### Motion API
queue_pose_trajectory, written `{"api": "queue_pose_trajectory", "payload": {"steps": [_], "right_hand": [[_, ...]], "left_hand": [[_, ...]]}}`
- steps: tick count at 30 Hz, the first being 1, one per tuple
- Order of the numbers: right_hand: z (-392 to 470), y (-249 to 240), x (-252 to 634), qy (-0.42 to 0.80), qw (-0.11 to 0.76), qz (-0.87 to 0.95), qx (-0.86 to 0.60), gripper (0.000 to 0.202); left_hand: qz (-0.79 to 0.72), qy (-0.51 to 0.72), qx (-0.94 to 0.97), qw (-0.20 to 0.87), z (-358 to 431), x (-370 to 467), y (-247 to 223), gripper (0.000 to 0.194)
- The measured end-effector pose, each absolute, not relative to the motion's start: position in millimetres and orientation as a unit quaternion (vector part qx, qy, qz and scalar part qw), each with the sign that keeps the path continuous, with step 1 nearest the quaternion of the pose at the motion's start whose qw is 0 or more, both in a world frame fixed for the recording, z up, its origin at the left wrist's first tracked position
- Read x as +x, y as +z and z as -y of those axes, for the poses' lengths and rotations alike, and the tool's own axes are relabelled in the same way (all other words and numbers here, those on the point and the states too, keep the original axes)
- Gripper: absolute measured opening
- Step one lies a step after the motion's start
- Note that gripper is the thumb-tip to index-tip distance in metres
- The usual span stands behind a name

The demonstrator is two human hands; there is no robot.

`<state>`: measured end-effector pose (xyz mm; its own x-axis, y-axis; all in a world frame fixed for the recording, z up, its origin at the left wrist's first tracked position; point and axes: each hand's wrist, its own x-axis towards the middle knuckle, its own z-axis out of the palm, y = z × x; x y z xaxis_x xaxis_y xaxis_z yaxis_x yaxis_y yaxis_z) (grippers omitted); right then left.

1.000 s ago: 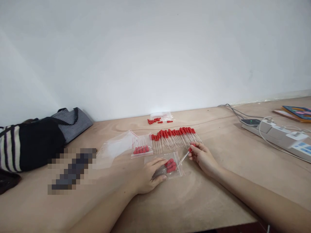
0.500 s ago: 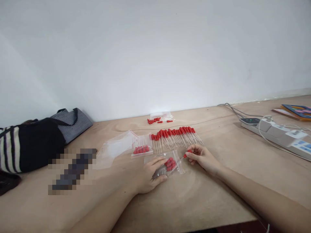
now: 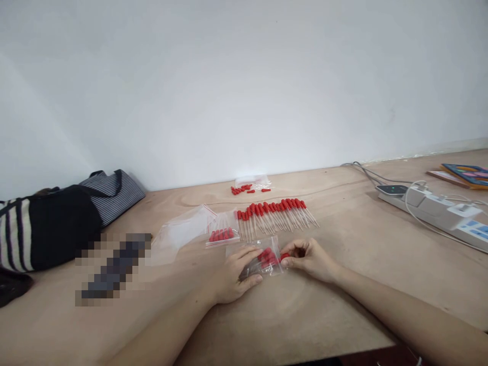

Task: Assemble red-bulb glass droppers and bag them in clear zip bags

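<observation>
My left hand [image 3: 240, 272] lies over a clear zip bag [image 3: 275, 268], fingers on top and thumb along its near side, holding it against the table. Inside the bag show the red bulbs of several droppers [image 3: 268, 257]. At the bag's open right end my right hand [image 3: 312, 260] pinches another dropper [image 3: 284, 256] by its red rubber bulb; its tube points left into the bag. Just beyond, a row of droppers [image 3: 274, 211] lies side by side, red bulbs away from me. Left of them is a filled zip bag [image 3: 223, 231] with several droppers inside.
Flat unused zip bags [image 3: 179, 231] lie to the left. Near the wall are loose red bulbs [image 3: 238, 190] by a clear bag [image 3: 253, 180]. A power strip [image 3: 430, 203] with cables stands right. Far left sit a black bag [image 3: 64, 229] and a blurred dark object [image 3: 116, 269].
My right hand has moved left and slightly down, sliding the dropper into the bag's mouth. My left hand stays in place on the bag.
</observation>
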<state>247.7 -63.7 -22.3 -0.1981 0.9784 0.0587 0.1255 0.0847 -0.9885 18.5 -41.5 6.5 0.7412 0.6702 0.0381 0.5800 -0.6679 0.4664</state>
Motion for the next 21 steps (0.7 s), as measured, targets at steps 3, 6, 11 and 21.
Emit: {"api": "queue_pose_trajectory", "payload": {"steps": [3,6,11,21], "right_hand": [[64,-19,251,0.528,0.385,0.632,-0.416,0.020],[61,-17,254,0.556,0.368,0.626,-0.403,0.021],[54,-21,244,0.548,0.363,0.635,-0.406,0.012],[18,-13,276,0.404,0.421,0.608,-0.538,0.015]], "left_hand": [[-0.345,0.100,0.908,0.217,42,19,7,0.050],[-0.345,0.098,0.908,0.216,42,19,8,0.049],[-0.340,0.105,0.908,0.220,42,19,7,0.049],[-0.324,0.114,0.910,0.232,42,17,11,0.044]]}}
